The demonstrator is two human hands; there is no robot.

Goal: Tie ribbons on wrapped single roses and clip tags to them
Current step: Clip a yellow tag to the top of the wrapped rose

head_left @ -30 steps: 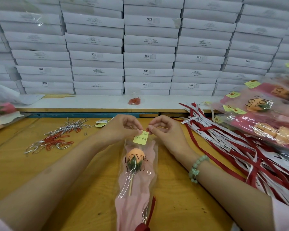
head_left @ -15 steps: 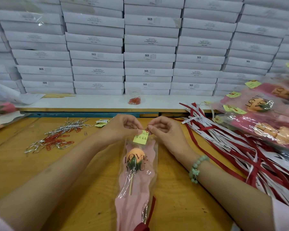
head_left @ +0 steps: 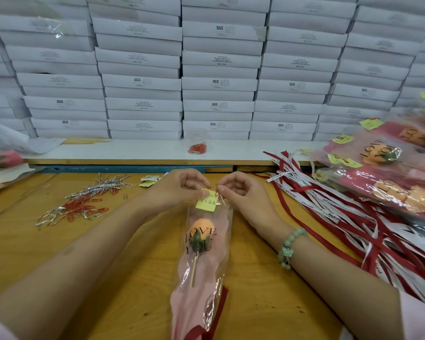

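Note:
A wrapped orange rose (head_left: 201, 238) in a clear and pink sleeve printed LOVE YOU lies lengthwise on the wooden table (head_left: 108, 266), with a red ribbon at its lower end. My left hand (head_left: 179, 187) pinches the yellow tag (head_left: 206, 203) against the sleeve's top edge. My right hand (head_left: 241, 192) pinches a red paper clip (head_left: 217, 192) at the tag's upper right corner.
Loose red and silver paper clips (head_left: 84, 204) lie at the left. Red and white ribbons (head_left: 341, 217) spread at the right, under tagged wrapped roses (head_left: 383, 173). A cup of red clips (head_left: 197, 144) stands on the white shelf before stacked white boxes (head_left: 219, 69). Spare yellow tags (head_left: 149, 180) lie behind my left hand.
Both hands stay at the sleeve's top. The tag has shifted slightly under my fingers, and the red clip now sits at its upper right corner.

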